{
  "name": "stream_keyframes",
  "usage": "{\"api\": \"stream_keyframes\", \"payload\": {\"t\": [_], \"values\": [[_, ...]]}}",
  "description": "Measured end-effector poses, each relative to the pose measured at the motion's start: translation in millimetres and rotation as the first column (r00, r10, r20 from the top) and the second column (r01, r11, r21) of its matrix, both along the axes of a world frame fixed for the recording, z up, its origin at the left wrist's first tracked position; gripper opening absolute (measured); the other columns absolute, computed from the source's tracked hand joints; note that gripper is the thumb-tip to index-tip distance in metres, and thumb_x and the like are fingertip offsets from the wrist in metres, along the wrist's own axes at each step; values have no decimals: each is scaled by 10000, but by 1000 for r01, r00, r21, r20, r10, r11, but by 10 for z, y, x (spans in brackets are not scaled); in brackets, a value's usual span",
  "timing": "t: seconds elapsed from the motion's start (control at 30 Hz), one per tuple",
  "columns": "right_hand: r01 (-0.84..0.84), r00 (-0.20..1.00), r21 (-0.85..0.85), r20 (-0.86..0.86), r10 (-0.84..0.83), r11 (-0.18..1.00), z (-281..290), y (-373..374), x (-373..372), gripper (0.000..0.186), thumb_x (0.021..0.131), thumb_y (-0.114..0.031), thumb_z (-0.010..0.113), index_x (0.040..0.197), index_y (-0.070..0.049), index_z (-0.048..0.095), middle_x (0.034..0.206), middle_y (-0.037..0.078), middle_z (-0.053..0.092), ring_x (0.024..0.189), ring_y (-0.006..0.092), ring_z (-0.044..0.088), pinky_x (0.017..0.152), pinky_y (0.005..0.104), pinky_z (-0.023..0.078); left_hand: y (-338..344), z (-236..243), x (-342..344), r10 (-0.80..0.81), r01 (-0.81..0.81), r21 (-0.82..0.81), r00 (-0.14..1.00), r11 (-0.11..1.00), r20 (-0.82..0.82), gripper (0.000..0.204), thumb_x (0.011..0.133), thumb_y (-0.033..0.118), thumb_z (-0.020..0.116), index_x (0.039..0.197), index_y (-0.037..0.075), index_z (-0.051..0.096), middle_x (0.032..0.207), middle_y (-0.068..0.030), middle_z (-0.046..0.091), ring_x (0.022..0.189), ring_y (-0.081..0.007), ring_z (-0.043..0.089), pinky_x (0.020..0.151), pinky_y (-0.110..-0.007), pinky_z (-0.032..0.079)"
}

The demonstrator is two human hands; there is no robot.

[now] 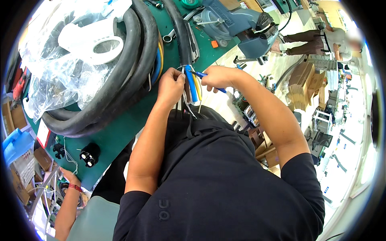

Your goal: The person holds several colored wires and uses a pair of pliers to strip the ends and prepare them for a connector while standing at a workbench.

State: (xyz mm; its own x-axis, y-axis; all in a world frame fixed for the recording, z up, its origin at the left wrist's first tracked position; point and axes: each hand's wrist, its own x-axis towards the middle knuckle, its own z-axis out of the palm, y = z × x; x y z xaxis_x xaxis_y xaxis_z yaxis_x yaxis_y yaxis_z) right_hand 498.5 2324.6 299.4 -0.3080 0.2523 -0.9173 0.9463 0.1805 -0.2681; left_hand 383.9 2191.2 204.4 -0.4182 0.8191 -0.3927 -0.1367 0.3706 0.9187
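Note:
The stripped end of a thick black cable [183, 42] hangs over the bench edge, with blue [191, 86] and yellow [197, 86] inner wires bared. Beside these wires my left hand [172, 86] is closed in a pinch on thin pale strands [185, 100] at the cable end. My right hand [219, 78] grips a slim blue-handled tool [220, 89], its tip pointing at the spot where the black sheath stops. The tool's exact kind is hard to make out, since my fingers cover its middle.
Coiled black cable [134, 52] and a white plastic part [94, 40] in clear wrap fill the bench's left. A utility knife [193, 42], a wrench [169, 37] and a vise [229, 20] lie beyond. A co-worker's hand [70, 176] touches the near-left edge, near a black connector [89, 154].

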Motion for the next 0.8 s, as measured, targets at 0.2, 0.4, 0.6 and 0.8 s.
{"api": "stream_keyframes", "payload": {"t": [0.2, 0.4, 0.6, 0.8], "values": [[-26, 992, -97, 120, 38, 995, 108, 11, -261, 518, 822, -314, 508, 1176, 64, 528, 1025, 234, 641, 861, 335, 667, 804, 503, 534, -33, -35, -13, 13, -12, 11, 1000, 1000, -26, 122, 881, 98, 596, 861, -22, 585, 739, -124, 619, 669, -207, 589, 659, -343, 467], [-68, 981, -12, 182, 69, 998, 144, 18, -309, 425, 810, -257, 490, 1084, 55, 580, 949, 182, 661, 785, 271, 670, 684, 443, 561, -70, 108, 63, 31, -33, -4, 966, 999, -257, 103, 872, 94, 606, 861, -4, 576, 808, -178, 619, 762, -354, 595, 703, -405, 460], [-124, 970, -24, 209, 126, 992, 139, 12, -402, 399, 830, -250, 467, 1054, 62, 574, 928, 182, 659, 763, 263, 665, 672, 444, 564, -83, 32, 66, 48, -28, 61, 928, 998, -371, 103, 861, 68, 620, 861, -17, 561, 840, -172, 597, 781, -332, 587, 710, -399, 449], [-224, 943, 9, 255, 214, 975, 224, -15, -519, 388, 849, -255, 453, 999, 77, 586, 867, 181, 648, 705, 259, 647, 669, 456, 567, -83, 35, 28, 26, -1, 71, 935, 997, -354, 95, 858, 61, 616, 857, -17, 563, 862, -178, 585, 803, -350, 577, 723, -409, 442]]}}
